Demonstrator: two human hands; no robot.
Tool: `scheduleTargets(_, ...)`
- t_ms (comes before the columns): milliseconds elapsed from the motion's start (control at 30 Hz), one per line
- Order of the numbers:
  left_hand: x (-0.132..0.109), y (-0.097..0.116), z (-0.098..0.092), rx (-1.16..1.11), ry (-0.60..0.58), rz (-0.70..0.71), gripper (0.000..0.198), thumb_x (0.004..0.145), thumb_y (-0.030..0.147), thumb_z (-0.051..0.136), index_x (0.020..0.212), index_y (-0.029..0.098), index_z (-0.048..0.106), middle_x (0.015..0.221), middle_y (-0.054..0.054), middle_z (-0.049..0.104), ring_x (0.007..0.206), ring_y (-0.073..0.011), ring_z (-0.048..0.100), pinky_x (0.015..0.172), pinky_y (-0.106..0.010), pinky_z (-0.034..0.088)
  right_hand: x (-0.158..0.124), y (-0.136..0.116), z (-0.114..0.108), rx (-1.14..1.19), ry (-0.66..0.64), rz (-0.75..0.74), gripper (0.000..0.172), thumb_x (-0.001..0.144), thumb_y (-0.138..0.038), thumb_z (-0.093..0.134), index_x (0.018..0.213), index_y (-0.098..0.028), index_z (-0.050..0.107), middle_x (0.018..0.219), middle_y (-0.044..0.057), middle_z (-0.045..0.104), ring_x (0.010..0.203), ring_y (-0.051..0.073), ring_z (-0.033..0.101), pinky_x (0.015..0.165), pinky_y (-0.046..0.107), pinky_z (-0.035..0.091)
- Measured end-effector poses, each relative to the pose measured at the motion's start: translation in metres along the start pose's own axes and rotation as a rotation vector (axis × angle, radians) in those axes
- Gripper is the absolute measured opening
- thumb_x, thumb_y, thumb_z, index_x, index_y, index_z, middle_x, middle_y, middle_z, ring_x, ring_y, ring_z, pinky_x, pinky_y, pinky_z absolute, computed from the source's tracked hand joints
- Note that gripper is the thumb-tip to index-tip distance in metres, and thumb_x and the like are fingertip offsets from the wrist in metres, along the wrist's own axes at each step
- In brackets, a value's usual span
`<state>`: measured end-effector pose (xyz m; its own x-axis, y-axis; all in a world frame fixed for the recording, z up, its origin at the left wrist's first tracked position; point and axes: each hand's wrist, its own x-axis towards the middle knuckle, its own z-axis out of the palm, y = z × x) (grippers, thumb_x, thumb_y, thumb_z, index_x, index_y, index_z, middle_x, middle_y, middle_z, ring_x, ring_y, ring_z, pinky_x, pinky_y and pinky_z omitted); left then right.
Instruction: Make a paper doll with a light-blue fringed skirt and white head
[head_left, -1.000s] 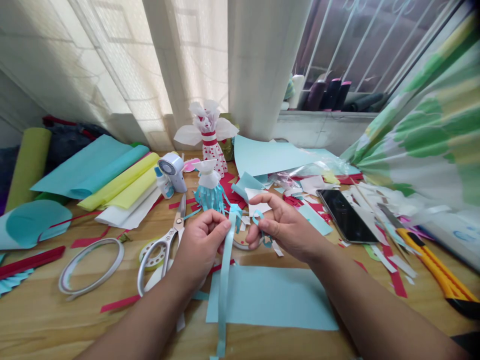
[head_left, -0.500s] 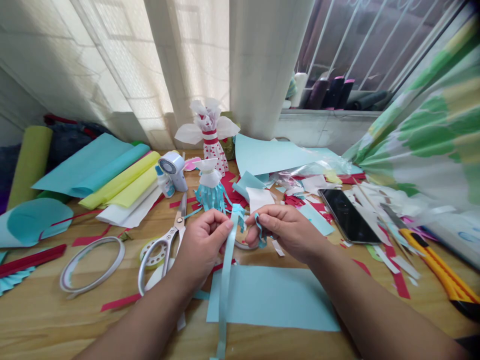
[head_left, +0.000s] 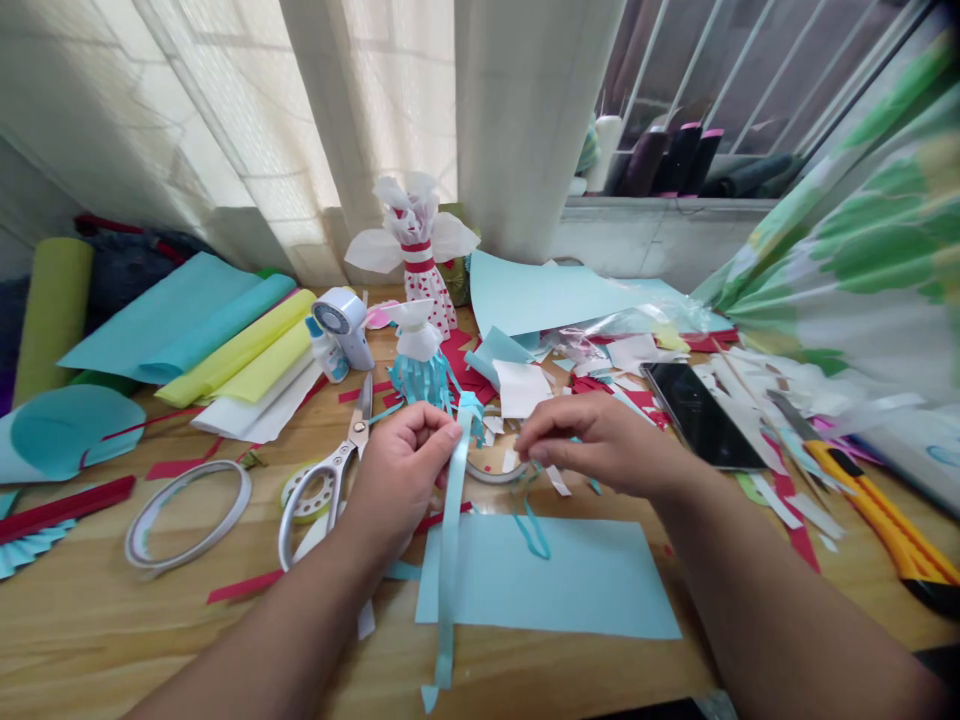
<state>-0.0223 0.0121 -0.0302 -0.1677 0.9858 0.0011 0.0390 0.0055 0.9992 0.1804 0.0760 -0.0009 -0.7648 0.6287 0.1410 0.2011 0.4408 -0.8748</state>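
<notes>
Wooden worktop [head_left: 150, 640], paper scraps [head_left: 630, 352] everywhere. Left hand [head_left: 401, 472] pinching a pale-blue paper strip [head_left: 449, 540] up high, light and floppy, best held near that top end, hanging over a blue paper sheet [head_left: 570, 580]. Right hand [head_left: 604, 440] with fingertips pinched narrow, can't tell if on anything, just beside a tape roll [head_left: 491, 472], scissors [head_left: 322, 490] off left.

You pinch pale blue paper strip [head_left: 448, 560] in left hand [head_left: 401, 465]; right hand [head_left: 600, 440] hovers beside tape roll [head_left: 491, 473], above blue card [head_left: 547, 585], curled blue snippet [head_left: 532, 535] lying there.
</notes>
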Motion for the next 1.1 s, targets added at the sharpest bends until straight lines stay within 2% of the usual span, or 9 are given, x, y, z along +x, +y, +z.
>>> scheduleTargets(100,0.001,0.0,0.0,-0.033,-0.001,-0.015,0.017,0.079,0.03,0.061,0.069,0.018,0.055,0.052,0.006,0.052,0.044,-0.0061,0.043,0.041,-0.016,0.032,-0.008,-0.005,-0.013,-0.291,-0.346,-0.139,0.016,0.081,-0.012,0.058,0.086,-0.019,0.07,0.082,0.003,0.067,0.077,0.014,0.06,0.07,0.025,0.046)
scheduleTargets(167,0.001,0.0,0.0,-0.054,0.001,-0.019,0.016,0.078,0.029,0.061,0.068,0.018,0.055,0.052,0.006,0.052,0.044,-0.006,0.043,0.04,-0.016,0.031,-0.01,-0.005,-0.013,-0.432,-0.482,-0.151,0.02,0.078,-0.006,0.056,0.085,-0.018,0.07,0.081,0.004,0.064,0.079,0.015,0.057,0.07,0.025,0.044)
scheduleTargets(333,0.001,-0.001,0.0,-0.074,-0.002,0.012,0.015,0.078,0.028,0.062,0.069,0.018,0.055,0.053,0.006,0.053,0.044,-0.0059,0.044,0.041,-0.016,0.032,-0.007,0.003,0.004,-0.585,-0.606,-0.141,0.024,0.069,-0.003,0.062,0.087,-0.018,0.069,0.085,0.006,0.058,0.083,0.017,0.052,0.073,0.026,0.041)
scheduleTargets(467,0.002,-0.002,0.0,-0.079,-0.005,0.025,0.015,0.079,0.027,0.061,0.068,0.018,0.055,0.051,0.007,0.052,0.044,-0.0055,0.043,0.041,-0.016,0.032,-0.004,0.009,0.015,-0.622,-0.638,-0.148,0.02,0.068,-0.005,0.064,0.083,-0.017,0.068,0.086,0.005,0.057,0.084,0.018,0.052,0.073,0.026,0.041)
scheduleTargets(600,0.002,-0.003,0.0,-0.073,-0.007,0.024,0.016,0.079,0.027,0.061,0.068,0.018,0.055,0.051,0.007,0.051,0.044,-0.0051,0.043,0.04,-0.015,0.031,-0.003,0.008,0.018,-0.59,-0.575,-0.177,0.013,0.074,-0.006,0.058,0.068,-0.016,0.065,0.078,0.004,0.054,0.079,0.016,0.05,0.07,0.025,0.04)
scheduleTargets(700,0.002,-0.003,-0.001,-0.075,-0.007,0.024,0.016,0.079,0.027,0.062,0.069,0.018,0.055,0.052,0.007,0.052,0.045,-0.0051,0.044,0.041,-0.015,0.032,-0.002,0.003,0.011,-0.437,-0.478,-0.161,0.013,0.076,-0.005,0.057,0.073,-0.015,0.064,0.08,0.003,0.053,0.079,0.014,0.05,0.073,0.026,0.041)
scheduleTargets(833,0.002,-0.002,-0.001,-0.079,-0.021,0.016,0.015,0.08,0.028,0.061,0.07,0.018,0.055,0.052,0.007,0.052,0.044,-0.0047,0.043,0.041,-0.015,0.032,0.0,-0.001,0.004,-0.008,-0.226,-0.142,0.003,0.077,-0.012,0.062,0.076,-0.015,0.062,0.087,0.004,0.054,0.085,0.015,0.052,0.081,0.03,0.041)
scheduleTargets(933,0.001,-0.001,-0.001,-0.078,-0.011,0.013,0.016,0.08,0.029,0.061,0.069,0.018,0.056,0.052,0.007,0.052,0.044,-0.0043,0.043,0.041,-0.014,0.032,0.001,0.003,0.01,0.384,-0.016,-0.06,0.009,0.075,-0.016,0.066,0.069,-0.016,0.059,0.095,0.005,0.056,0.087,0.016,0.054,0.079,0.031,0.043)
scheduleTargets(1100,0.0,0.0,0.0,-0.085,-0.018,-0.029,0.017,0.08,0.031,0.062,0.07,0.018,0.055,0.052,0.007,0.053,0.043,-0.0041,0.043,0.041,-0.014,0.033,0.004,0.01,0.023,0.671,0.124,0.08,0.011,0.074,-0.018,0.07,0.068,-0.015,0.061,0.091,0.006,0.066,0.081,0.015,0.059,0.073,0.028,0.044)
